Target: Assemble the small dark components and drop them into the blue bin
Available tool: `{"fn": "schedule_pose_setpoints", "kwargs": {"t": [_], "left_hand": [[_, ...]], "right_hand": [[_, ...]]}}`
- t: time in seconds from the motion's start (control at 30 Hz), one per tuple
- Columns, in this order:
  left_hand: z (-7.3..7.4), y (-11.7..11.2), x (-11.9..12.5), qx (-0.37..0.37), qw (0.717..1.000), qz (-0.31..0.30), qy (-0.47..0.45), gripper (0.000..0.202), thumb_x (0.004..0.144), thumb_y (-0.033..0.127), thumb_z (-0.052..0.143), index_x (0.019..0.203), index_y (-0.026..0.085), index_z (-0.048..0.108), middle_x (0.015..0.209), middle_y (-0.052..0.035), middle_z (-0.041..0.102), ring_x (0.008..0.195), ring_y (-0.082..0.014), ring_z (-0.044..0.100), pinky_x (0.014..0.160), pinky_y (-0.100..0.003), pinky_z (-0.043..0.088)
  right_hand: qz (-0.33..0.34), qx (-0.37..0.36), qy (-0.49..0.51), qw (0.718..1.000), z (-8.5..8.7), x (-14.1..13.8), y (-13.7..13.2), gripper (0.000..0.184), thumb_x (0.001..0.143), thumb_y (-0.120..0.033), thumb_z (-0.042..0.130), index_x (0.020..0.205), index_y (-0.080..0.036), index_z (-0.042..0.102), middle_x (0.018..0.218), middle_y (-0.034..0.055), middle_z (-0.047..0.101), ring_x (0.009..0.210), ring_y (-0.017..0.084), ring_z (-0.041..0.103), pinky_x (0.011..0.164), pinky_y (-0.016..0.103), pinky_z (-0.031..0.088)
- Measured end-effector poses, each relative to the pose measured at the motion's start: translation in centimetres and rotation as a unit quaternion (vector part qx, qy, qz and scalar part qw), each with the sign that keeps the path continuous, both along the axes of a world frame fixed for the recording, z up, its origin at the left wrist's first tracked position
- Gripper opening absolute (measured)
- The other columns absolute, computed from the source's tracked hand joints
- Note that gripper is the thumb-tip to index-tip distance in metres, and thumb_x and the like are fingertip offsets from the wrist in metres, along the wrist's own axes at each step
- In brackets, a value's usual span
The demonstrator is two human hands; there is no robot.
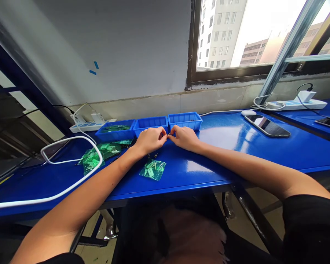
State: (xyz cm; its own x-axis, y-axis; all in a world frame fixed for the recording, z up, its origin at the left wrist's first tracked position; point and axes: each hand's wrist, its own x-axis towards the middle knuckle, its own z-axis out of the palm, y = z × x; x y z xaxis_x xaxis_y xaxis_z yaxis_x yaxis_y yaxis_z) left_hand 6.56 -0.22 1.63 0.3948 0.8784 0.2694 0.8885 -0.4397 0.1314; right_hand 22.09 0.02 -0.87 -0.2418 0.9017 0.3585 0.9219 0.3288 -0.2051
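Just above the glossy blue tabletop (220,150), in front of a row of three open blue plastic bins (150,121), your hands meet at one tiny piece (167,135), too small to tell in colour, shape or material. Your bare left hand (153,140) appears to pinch it between thumb and forefinger, and your bare right hand (185,138) seems to pinch it from the other side; I cannot tell which grips harder. At this size it should be very light and easy to drop, so take it by opposite ends, fingertips only, pressing gently in case it is fragile. Nearer you lies a flat, green-tinted clear plastic bag (152,169) with pale slim pieces inside; its film is probably soft and slippery, best held at a corner.
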Motion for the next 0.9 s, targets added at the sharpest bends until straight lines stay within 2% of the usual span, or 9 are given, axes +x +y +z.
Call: {"fn": "schedule_pose_setpoints", "kwargs": {"t": [0.13, 0.37, 0.57, 0.9], "left_hand": [[-0.1, 0.05, 0.03, 0.002, 1.0, -0.007, -0.014, 0.022, 0.081, 0.033, 0.051, 0.095, 0.019, 0.061, 0.077, -0.0014, 0.07, 0.073, -0.0183, 0.064, 0.057, -0.025, 0.039], [-0.23, 0.12, -0.04, 0.002, 1.0, -0.014, -0.02, 0.019, 0.081, 0.033, 0.052, 0.093, 0.019, 0.06, 0.075, -0.0003, 0.069, 0.072, -0.0183, 0.064, 0.055, -0.025, 0.036], [-0.27, 0.16, -0.05, -0.004, 1.0, -0.014, -0.02, 0.018, 0.081, 0.033, 0.052, 0.09, 0.019, 0.06, 0.077, -0.0006, 0.07, 0.072, -0.0182, 0.064, 0.055, -0.025, 0.036], [-0.3, 0.06, -0.14, -0.014, 1.0, -0.023, 0.01, 0.018, 0.081, 0.031, 0.051, 0.09, 0.02, 0.062, 0.081, -0.0017, 0.071, 0.075, -0.0186, 0.064, 0.058, -0.025, 0.04]], "right_hand": [[0.0, 0.006, -0.004, 1.0, -0.04, -0.07, -0.1, 0.026, 0.088, -0.035, 0.047, 0.102, -0.018, 0.06, 0.087, 0.0058, 0.07, 0.083, 0.019, 0.063, 0.063, 0.025, 0.037], [0.002, 0.015, -0.005, 1.0, 0.09, -0.11, -0.24, 0.025, 0.088, -0.033, 0.047, 0.102, -0.018, 0.061, 0.082, 0.0047, 0.07, 0.083, 0.019, 0.064, 0.064, 0.025, 0.038], [-0.001, 0.008, -0.016, 1.0, 0.24, -0.21, -0.46, 0.027, 0.089, -0.034, 0.046, 0.106, -0.019, 0.062, 0.086, 0.0052, 0.07, 0.086, 0.02, 0.064, 0.066, 0.026, 0.04], [0.041, -0.003, -0.021, 0.999, 0.12, -0.05, -0.38, 0.026, 0.088, -0.028, 0.046, 0.105, -0.02, 0.064, 0.083, 0.0039, 0.07, 0.082, 0.018, 0.063, 0.067, 0.025, 0.039]]}}
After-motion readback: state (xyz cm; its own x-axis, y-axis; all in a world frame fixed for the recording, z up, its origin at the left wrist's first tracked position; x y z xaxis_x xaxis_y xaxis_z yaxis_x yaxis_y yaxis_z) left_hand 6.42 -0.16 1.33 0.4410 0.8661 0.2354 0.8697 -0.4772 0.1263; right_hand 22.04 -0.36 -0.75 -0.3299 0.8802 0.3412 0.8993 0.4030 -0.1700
